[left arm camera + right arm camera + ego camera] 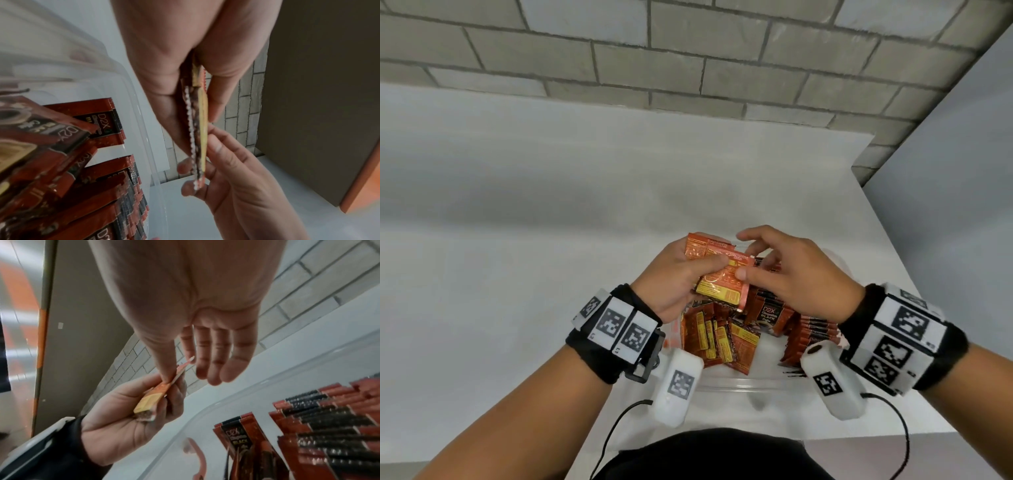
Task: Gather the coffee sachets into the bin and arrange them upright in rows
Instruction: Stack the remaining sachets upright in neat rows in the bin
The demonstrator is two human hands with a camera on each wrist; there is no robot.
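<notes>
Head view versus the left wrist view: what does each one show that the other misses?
Only the head view shows both wrist bands, the printed faces of the held sachets and the loose pile in the bin's left part. Only the left wrist view shows the held sachets edge-on, with their crimped ends. Both show the left hand gripping them, the right hand pinching them, and upright rows in the bin.

A few orange-red coffee sachets [717, 274] with yellow panels sit stacked flat together above the clear plastic bin [743, 385]. Inside the bin, sachets on the right stand in rows [813, 334]; those on the left lie jumbled [717, 339].
</notes>
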